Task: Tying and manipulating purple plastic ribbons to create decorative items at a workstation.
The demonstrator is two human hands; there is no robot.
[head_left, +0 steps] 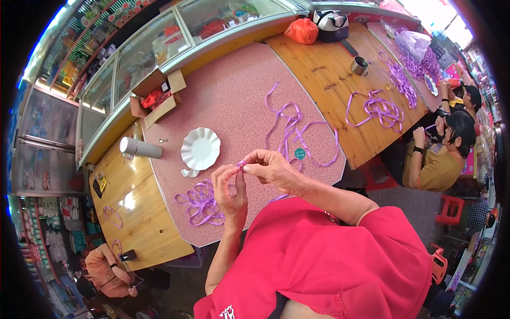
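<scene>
My left hand and my right hand meet in front of my chest, above the near edge of the pink speckled table. Both pinch a purple ribbon between their fingertips; only a short bit of it shows there. To the left of my left hand lies a loose heap of purple ribbon. Past my right hand, more purple ribbon spreads in loops over the table. Beyond my left hand sits a white scalloped plate, with a small crumpled clear wrapper beside it.
A grey flask lies left of the plate, and an opened cardboard box stands behind it. On the wooden table at right are a metal mug and ribbon coils. Other people sit at right and at lower left.
</scene>
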